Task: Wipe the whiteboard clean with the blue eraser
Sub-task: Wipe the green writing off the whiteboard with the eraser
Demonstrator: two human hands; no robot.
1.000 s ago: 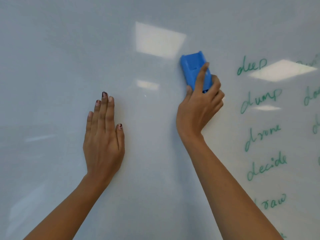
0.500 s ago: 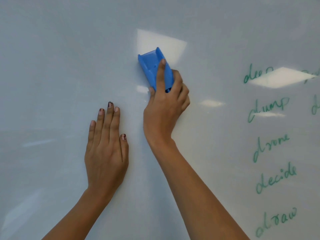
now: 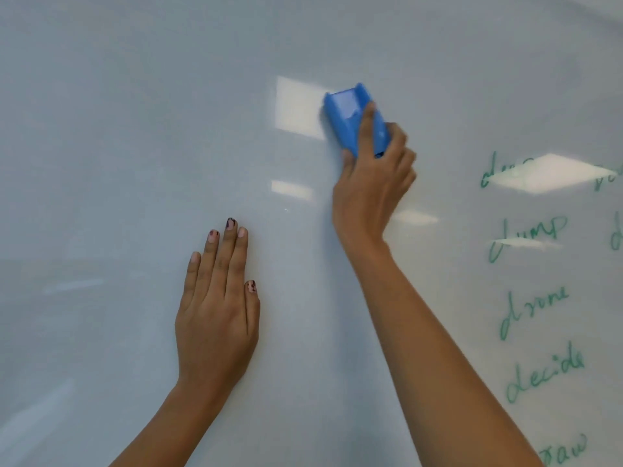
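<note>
- Glossy white whiteboard (image 3: 135, 163) fills my view; green handwritten words (image 3: 529, 237) remain at right.
- My right hand (image 3: 371, 183) grips the blue plastic eraser (image 3: 354, 119) by its sides, pressed against the board's centre-top.
- It seems light and rigid.
- My left hand (image 3: 217, 318) lies flat, fingers together.

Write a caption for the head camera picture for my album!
Right hand wipes the whiteboard with a blue eraser; left hand lies flat; green words remain.

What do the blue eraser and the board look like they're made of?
The blue eraser, held in the right hand, looks like moulded plastic: smooth, uniform colour, a soft sheen. The whiteboard seems a glossy coated panel, since ceiling lights reflect sharply off it; what lies beneath the coating cannot be told.
</note>
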